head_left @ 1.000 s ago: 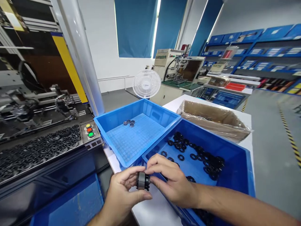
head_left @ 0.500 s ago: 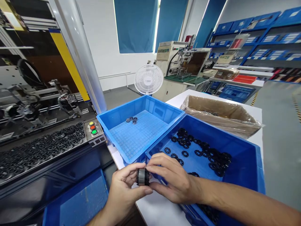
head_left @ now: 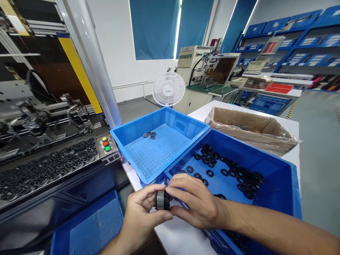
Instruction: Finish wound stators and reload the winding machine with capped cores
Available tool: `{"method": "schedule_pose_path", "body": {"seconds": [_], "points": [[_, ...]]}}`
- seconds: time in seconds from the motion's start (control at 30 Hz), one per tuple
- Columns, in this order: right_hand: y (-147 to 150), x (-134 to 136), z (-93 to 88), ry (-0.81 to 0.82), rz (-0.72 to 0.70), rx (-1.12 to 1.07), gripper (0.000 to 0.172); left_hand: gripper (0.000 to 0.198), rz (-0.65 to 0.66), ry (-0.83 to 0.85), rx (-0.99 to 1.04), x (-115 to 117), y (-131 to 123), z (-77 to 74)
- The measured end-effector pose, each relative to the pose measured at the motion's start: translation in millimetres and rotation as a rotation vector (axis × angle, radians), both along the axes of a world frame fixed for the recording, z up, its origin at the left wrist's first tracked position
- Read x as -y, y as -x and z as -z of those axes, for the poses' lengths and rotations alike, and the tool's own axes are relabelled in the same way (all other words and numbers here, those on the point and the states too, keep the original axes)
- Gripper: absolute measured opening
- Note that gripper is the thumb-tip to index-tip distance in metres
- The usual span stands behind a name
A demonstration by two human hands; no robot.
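Observation:
Between my two hands is a motor stator core (head_left: 161,200), a short cylinder with a grey metal band and black toothed end rings. My left hand (head_left: 143,209) is closed on it, thumb below and index finger above. The fingers of my right hand (head_left: 195,202) pinch its right end, partly hiding that face. Just beyond my right hand, a dark blue bin (head_left: 276,170) holds many loose black plastic rings (head_left: 209,173). A lighter blue bin (head_left: 140,170) adjoins it on the left, with several finished-looking cores (head_left: 149,135) inside.
A plastic-lined cardboard box (head_left: 247,136) stands behind the dark bin on the white table (head_left: 183,233). At left, a machine has a button panel (head_left: 107,145) and a ledge heaped with black stator parts (head_left: 47,166). A white fan (head_left: 168,89) stands behind the bins.
The view has shifted slightly. Both hands keep their hold on the stator core, with barely any visible movement.

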State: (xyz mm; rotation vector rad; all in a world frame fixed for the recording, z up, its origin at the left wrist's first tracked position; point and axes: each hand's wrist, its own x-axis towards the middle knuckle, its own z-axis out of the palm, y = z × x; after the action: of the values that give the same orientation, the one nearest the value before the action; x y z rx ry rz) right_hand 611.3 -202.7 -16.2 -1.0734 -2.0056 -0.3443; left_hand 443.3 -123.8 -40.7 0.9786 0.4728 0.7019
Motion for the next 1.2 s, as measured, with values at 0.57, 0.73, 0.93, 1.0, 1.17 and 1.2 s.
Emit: {"method": "schedule_pose_path", "body": {"seconds": [0.57, 0.73, 0.93, 1.0, 1.17, 1.2], "points": [[-1.0, 6.2, 2.5, -0.080, -0.013, 0.175, 0.020, 0.049, 0.128, -0.024, 0.077, 8.9, -1.4, 18.2], [8.4, 6.9, -3.8, 0.003, -0.168, 0.320, 0.027, 0.043, 0.292, 0.127, 0.231, 24.8, 2.1, 21.3], [26.4, 53.8, -5.0, 0.241, -0.156, 0.353, 0.054, 0.058, 0.521, 0.290, 0.222, 36.4, 28.7, 20.9], [43.1, 78.3, 5.4, 0.325, 0.029, 0.233, 0.059, 0.062, 0.692, 0.198, 0.136, 28.2, 41.0, 27.0], [90.7, 92.0, 56.5, 0.429, 0.467, -0.234, 0.036, 0.078, 0.481, -0.022, -0.295, -10.6, 61.5, 65.6], [94.7, 87.2, 69.6, 0.451, 0.543, -0.304, 0.030, 0.081, 0.429, -0.038, -0.348, -17.1, 64.0, 73.5]]}}
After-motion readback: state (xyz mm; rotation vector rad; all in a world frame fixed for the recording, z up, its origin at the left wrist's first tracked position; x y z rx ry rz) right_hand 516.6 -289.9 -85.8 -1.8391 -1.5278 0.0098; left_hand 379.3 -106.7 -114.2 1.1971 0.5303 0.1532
